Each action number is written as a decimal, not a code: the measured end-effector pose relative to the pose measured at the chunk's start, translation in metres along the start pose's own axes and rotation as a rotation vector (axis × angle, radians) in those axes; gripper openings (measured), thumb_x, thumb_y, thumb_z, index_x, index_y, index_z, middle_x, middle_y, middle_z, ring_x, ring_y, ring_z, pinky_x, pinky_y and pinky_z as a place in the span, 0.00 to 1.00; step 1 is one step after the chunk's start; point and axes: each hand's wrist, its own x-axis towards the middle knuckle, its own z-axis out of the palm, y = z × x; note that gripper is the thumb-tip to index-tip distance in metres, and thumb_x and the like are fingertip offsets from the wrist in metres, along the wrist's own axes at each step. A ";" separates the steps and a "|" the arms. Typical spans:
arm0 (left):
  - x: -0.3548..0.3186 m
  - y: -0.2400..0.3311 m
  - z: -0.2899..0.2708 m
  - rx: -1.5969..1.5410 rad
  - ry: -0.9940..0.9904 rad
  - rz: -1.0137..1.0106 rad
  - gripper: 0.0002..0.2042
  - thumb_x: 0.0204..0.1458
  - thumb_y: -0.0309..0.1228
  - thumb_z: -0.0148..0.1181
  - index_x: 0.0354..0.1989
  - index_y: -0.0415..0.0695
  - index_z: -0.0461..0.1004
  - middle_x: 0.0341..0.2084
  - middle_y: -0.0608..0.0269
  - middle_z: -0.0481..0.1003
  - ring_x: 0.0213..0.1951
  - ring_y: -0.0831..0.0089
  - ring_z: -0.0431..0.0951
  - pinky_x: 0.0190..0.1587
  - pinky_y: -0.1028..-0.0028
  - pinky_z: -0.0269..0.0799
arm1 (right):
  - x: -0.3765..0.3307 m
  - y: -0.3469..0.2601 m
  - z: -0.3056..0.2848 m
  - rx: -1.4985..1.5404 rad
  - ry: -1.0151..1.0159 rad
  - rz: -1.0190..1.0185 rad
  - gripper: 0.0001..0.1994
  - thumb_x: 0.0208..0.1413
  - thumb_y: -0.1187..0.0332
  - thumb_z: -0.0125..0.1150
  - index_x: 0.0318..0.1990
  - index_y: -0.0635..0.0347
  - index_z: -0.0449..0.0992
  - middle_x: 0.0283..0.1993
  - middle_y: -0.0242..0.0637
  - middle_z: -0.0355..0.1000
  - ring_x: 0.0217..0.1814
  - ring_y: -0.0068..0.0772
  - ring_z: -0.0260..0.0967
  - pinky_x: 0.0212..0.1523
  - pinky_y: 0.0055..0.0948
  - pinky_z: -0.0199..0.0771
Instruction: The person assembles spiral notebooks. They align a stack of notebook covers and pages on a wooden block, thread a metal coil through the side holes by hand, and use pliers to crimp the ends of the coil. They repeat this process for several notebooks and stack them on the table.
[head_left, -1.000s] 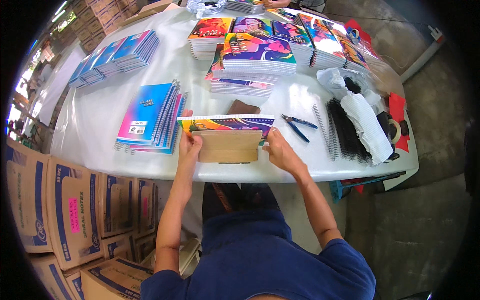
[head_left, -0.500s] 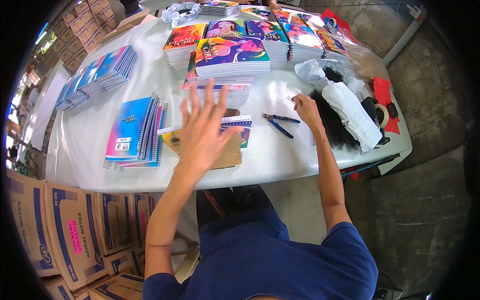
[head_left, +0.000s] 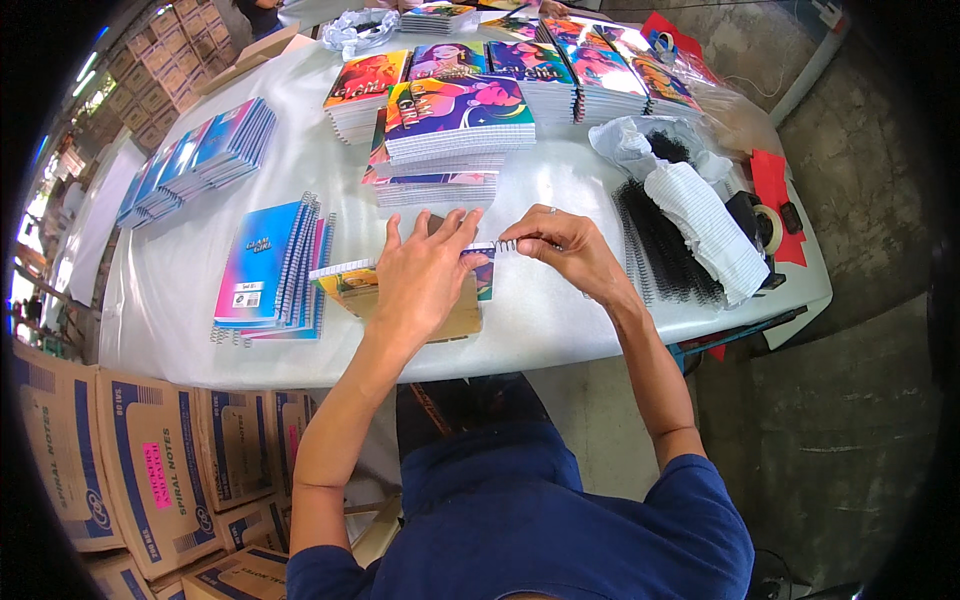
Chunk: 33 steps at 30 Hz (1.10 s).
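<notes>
My left hand (head_left: 420,280) reaches over the top of an unbound notebook (head_left: 350,276), fingers bent past its punched edge and thumb on the near side. The notebook has a colourful cover and leans on its edge with a brown board or block (head_left: 462,318) in front of it. A short end of a dark spiral binding coil (head_left: 507,246) is pinched in my right hand (head_left: 572,252), at the right end of the punched edge. Left of them lie several coil-bound notebooks (head_left: 262,262) with blue and pink covers. The cutters are hidden behind my right hand.
Stacks of colourful notebooks (head_left: 460,120) stand beyond my hands. More blue notebooks (head_left: 200,160) sit at the far left. To the right lie a pile of black coils (head_left: 665,245), a white ribbed wrap (head_left: 705,230) and a tape roll (head_left: 768,228). Cartons (head_left: 150,460) are stacked below left.
My left hand has come down from above onto the notebook. My right hand has moved left, carrying the coil to the notebook's right end and covering the blue-handled cutters.
</notes>
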 end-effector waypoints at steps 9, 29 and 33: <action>-0.001 0.008 -0.003 -0.085 0.041 0.010 0.27 0.52 0.41 0.59 0.62 0.54 0.64 0.56 0.66 0.71 0.58 0.57 0.68 0.59 0.53 0.61 | -0.004 -0.018 0.007 -0.380 0.081 -0.255 0.06 0.57 0.73 0.57 0.40 0.64 0.74 0.24 0.33 0.66 0.25 0.26 0.62 0.29 0.29 0.64; -0.007 0.003 0.007 0.061 -0.101 0.128 0.33 0.50 0.53 0.55 0.66 0.59 0.58 0.60 0.60 0.65 0.44 0.60 0.77 0.33 0.62 0.79 | 0.083 0.117 0.047 -0.514 -0.547 -0.405 0.19 0.56 0.60 0.55 0.54 0.55 0.70 0.59 0.53 0.63 0.60 0.49 0.63 0.58 0.46 0.63; 0.001 0.014 0.001 -0.007 0.072 0.133 0.29 0.52 0.52 0.54 0.63 0.59 0.61 0.58 0.64 0.67 0.43 0.61 0.77 0.31 0.65 0.79 | 0.076 0.129 0.047 -0.824 -0.385 -0.471 0.19 0.55 0.60 0.54 0.54 0.55 0.70 0.61 0.52 0.60 0.61 0.51 0.61 0.59 0.46 0.61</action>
